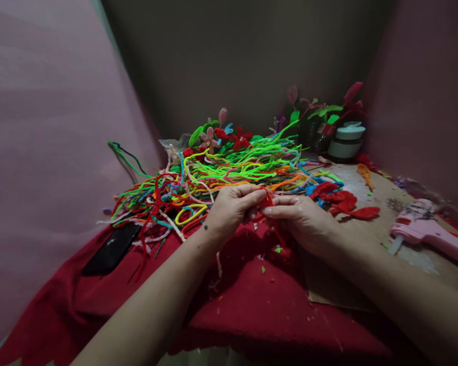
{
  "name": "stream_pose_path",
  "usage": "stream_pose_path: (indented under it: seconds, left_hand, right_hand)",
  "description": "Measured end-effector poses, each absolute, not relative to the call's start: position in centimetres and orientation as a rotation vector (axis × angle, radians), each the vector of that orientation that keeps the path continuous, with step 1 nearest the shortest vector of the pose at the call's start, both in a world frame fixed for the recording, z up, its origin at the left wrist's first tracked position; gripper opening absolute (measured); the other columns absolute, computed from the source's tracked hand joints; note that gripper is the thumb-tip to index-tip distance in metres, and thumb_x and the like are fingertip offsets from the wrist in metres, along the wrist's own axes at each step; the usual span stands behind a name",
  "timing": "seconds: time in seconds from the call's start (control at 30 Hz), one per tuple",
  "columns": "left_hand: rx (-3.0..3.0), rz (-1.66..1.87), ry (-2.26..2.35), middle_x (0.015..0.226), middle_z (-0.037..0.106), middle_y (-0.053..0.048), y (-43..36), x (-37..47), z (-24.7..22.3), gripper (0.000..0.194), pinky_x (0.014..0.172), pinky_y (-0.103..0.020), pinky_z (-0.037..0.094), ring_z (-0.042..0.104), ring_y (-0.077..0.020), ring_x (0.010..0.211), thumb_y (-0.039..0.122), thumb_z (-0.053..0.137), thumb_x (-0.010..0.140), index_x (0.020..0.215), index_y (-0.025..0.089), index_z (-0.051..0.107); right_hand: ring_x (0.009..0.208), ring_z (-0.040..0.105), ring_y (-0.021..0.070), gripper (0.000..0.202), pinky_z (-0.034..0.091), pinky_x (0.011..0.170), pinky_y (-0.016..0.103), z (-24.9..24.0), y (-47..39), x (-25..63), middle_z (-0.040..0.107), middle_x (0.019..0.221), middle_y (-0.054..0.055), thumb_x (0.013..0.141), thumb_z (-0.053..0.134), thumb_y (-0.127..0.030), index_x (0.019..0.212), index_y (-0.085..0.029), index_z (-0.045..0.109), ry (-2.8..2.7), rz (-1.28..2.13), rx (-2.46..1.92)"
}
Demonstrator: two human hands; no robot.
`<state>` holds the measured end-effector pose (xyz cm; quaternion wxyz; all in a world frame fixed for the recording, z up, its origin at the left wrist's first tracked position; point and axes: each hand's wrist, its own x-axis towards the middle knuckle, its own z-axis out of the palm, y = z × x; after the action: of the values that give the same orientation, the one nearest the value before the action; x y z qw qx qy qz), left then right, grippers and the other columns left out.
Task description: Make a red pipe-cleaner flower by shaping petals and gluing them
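My left hand [232,208] and my right hand [295,216] meet over the front of the table, their fingertips nearly touching. Between them is a red pipe cleaner [267,198], pinched by both hands, with a red length hanging down below. Part of it is hidden behind the fingers. Just beyond my hands lies a big heap of pipe cleaners [248,168] in green, orange, yellow, pink and other colours. Several red fuzzy petals [343,202] rest to the right of my right hand.
A pink hot glue gun [427,231] lies on a cardboard sheet [370,244] at the right. A black phone [111,249] sits at the left on the red cloth [252,310]. Behind stand a lidded jar [345,142] and pipe-cleaner flowers [240,138].
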<state>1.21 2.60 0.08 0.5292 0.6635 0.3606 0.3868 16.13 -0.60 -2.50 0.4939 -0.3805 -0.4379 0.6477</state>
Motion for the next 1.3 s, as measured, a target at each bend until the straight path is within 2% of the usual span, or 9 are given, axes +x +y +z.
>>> stream_pose_path:
  seconds: [0.13, 0.4, 0.53, 0.73, 0.93, 1.03, 1.13, 1.2, 1.3]
  left_hand:
    - [1.490, 0.961, 0.832, 0.061, 0.060, 0.002, 2.7, 1.1, 0.2, 0.022, 0.043, -0.018, 0.034, 0.046, -0.0049, 0.044, 0.027, 0.067, 0.070, 0.088, 0.016, 0.067]
    - [1.777, 1.035, 1.035, 0.058, 0.058, 0.002, 2.1, 1.2, 1.2, 0.007, 0.046, -0.018, 0.037, 0.048, -0.0059, 0.048, 0.020, 0.063, 0.070, 0.068, 0.014, 0.064]
    - [1.807, 0.985, 1.056, 0.047, 0.050, 0.006, 1.7, 1.3, 1.2, 0.010, 0.041, -0.017, 0.034, 0.042, -0.0046, 0.039, 0.019, 0.056, 0.075, 0.066, 0.015, 0.058]
    - [1.729, 1.065, 1.013, 0.048, 0.051, 0.006, 1.6, 1.7, 0.9, 0.007, 0.039, -0.017, 0.033, 0.040, -0.0040, 0.037, 0.019, 0.056, 0.075, 0.069, 0.015, 0.055]
    - [1.641, 0.994, 0.978, 0.046, 0.046, 0.007, 1.4, 1.9, 1.4, 0.011, 0.036, -0.016, 0.029, 0.036, -0.0024, 0.035, 0.018, 0.058, 0.073, 0.065, 0.013, 0.054]
    - [1.623, 0.953, 0.922, 0.048, 0.048, 0.006, 1.5, 1.4, 1.6, 0.007, 0.036, -0.016, 0.028, 0.037, -0.0031, 0.036, 0.020, 0.060, 0.073, 0.073, 0.014, 0.058]
    - [1.706, 0.814, 0.875, 0.046, 0.049, 0.005, 2.0, 0.7, 1.7, 0.013, 0.036, -0.017, 0.028, 0.037, -0.0050, 0.036, 0.027, 0.058, 0.076, 0.081, 0.015, 0.060]
    - [1.817, 0.754, 0.884, 0.046, 0.048, 0.004, 2.2, 0.3, 1.8, 0.014, 0.038, -0.019, 0.029, 0.038, -0.0058, 0.038, 0.028, 0.056, 0.077, 0.077, 0.014, 0.059]
    - [2.155, 0.858, 0.921, 0.052, 0.050, 0.003, 2.1, 0.3, 1.7, 0.010, 0.047, -0.020, 0.034, 0.043, -0.0070, 0.047, 0.019, 0.055, 0.076, 0.067, 0.015, 0.057]
  right_hand:
    - [0.049, 0.051, 0.0119, 0.012, 0.036, 0.050, 0.026, -2.6, -0.6, 16.0, 0.057, 0.053, -0.001, 0.058, 0.071, -0.024, 0.059, -0.017, 0.061, -1.120, 1.489, -1.015]
    - [0.045, 0.035, 0.0077, 0.014, 0.025, 0.046, 0.025, -1.5, -1.2, 15.9, 0.044, 0.047, -0.006, 0.060, 0.065, -0.023, 0.052, -0.016, 0.056, -1.338, 1.121, -1.262]
    - [0.047, 0.035, 0.0079, 0.015, 0.026, 0.048, 0.025, -2.0, -1.0, 15.9, 0.045, 0.049, -0.005, 0.061, 0.066, -0.025, 0.054, -0.016, 0.057, -1.339, 1.217, -1.219]
    - [0.046, 0.035, 0.0066, 0.021, 0.026, 0.048, 0.025, -2.8, -0.8, 16.0, 0.045, 0.047, -0.006, 0.059, 0.072, -0.025, 0.053, -0.016, 0.054, -1.253, 1.374, -1.087]
    - [0.048, 0.046, 0.0100, 0.020, 0.031, 0.050, 0.026, -2.7, -0.7, 16.3, 0.058, 0.056, 0.001, 0.063, 0.071, -0.034, 0.063, -0.014, 0.066, -1.201, 1.575, -0.969]
    - [0.044, 0.041, 0.0082, 0.019, 0.027, 0.047, 0.026, -2.7, -0.6, 16.4, 0.053, 0.050, -0.002, 0.061, 0.073, -0.032, 0.060, -0.014, 0.066, -1.197, 1.613, -0.972]
    - [0.041, 0.035, 0.0060, 0.020, 0.023, 0.046, 0.025, -2.6, -0.7, 16.4, 0.046, 0.044, -0.005, 0.058, 0.075, -0.029, 0.054, -0.015, 0.062, -1.182, 1.669, -0.948]
    - [0.041, 0.035, 0.0059, 0.024, 0.023, 0.046, 0.025, -2.5, -0.7, 16.4, 0.045, 0.044, -0.005, 0.057, 0.075, -0.028, 0.049, -0.015, 0.057, -1.195, 1.694, -0.942]
    - [0.041, 0.034, 0.0061, 0.028, 0.022, 0.046, 0.026, -2.5, -0.7, 16.6, 0.044, 0.043, -0.006, 0.060, 0.074, -0.029, 0.047, -0.016, 0.053, -1.270, 1.668, -0.976]
